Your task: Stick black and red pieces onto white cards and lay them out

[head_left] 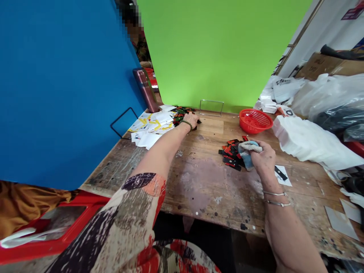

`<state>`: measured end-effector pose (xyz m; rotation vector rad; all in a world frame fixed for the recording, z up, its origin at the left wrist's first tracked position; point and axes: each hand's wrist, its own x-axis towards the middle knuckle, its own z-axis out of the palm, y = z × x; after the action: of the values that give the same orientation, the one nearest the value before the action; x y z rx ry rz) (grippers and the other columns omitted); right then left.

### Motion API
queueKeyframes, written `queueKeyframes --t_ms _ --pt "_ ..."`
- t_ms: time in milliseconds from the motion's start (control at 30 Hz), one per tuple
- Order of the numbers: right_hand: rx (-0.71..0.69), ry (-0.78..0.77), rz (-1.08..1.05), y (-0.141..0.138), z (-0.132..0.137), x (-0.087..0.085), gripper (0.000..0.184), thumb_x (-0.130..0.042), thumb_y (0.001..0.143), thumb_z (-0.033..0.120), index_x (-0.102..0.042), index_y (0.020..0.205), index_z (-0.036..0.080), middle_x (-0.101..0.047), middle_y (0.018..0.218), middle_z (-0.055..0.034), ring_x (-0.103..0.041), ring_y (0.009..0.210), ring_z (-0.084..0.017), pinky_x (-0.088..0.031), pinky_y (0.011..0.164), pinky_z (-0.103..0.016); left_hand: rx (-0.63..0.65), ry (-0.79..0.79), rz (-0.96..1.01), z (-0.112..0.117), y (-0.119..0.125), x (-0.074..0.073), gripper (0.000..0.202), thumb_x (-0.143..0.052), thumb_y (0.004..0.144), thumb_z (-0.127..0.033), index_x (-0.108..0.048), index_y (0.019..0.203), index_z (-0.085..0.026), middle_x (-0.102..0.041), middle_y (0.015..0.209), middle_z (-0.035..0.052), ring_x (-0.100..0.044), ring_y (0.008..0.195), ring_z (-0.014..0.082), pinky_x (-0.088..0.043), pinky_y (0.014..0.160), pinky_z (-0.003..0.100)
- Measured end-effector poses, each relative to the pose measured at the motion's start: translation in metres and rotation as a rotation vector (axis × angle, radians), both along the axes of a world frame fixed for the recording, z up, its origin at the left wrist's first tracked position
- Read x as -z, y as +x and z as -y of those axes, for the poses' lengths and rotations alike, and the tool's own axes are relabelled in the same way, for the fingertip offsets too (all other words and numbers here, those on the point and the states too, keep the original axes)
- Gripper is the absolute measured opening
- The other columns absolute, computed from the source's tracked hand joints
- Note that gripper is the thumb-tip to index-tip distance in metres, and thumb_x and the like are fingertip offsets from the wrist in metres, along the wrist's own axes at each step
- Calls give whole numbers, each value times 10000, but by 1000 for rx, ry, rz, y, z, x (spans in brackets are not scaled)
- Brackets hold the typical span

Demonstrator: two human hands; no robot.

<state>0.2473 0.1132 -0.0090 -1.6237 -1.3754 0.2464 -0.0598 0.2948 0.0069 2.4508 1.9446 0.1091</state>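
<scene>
My left hand (191, 120) reaches to the far side of the table and touches the edge of a pile of small flat black, green and orange pieces (179, 113). Its fingertips are hidden among them, so I cannot tell if it grips one. My right hand (264, 156) is closed on a folded light blue and grey cloth (248, 152). The cloth is against the right side of a second pile of flat black and red-orange pieces (231, 153). Just right of my right wrist, a single black strip (281, 173) lies on a white paper (286, 179).
Loose white and yellow papers (155, 125) lie at the left beside a pink flask (146, 91). A red basket (255, 121) and white bags (315, 142) stand right. Blue (65, 94) and green (218, 53) panels, with wire stands (212, 107), bound the wooden table (199, 182).
</scene>
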Motion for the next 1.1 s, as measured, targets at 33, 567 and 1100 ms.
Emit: queueKeyframes --t_ms 33,567,1100 --pt "-15 6 -10 -3 2 -2 418 -617 692 371 -800 1007 167 -787 1014 -148 -708 945 -320 -534 891 -482 5 -8 -10 -4 -1 0 453 -602 791 -91 -757 1199 -214 -701 1227 144 -519 1235 326 -427 1032 428" --pt "-323 147 -124 -49 15 10 585 -694 722 322 -641 1291 198 -690 1197 -133 -645 1047 -264 -522 969 -498 308 -385 1210 130 78 9 144 -698 770 -160 -712 910 -129 -710 805 24 -621 684 119 -518 699 271" --pt "-215 -44 -534 -28 4 -2 452 -805 625 483 -778 950 171 -745 778 -44 -648 657 -199 -524 590 -317 273 -82 773 133 58 8 132 -593 867 -195 -720 901 -182 -736 926 66 -680 948 205 -543 892 345"
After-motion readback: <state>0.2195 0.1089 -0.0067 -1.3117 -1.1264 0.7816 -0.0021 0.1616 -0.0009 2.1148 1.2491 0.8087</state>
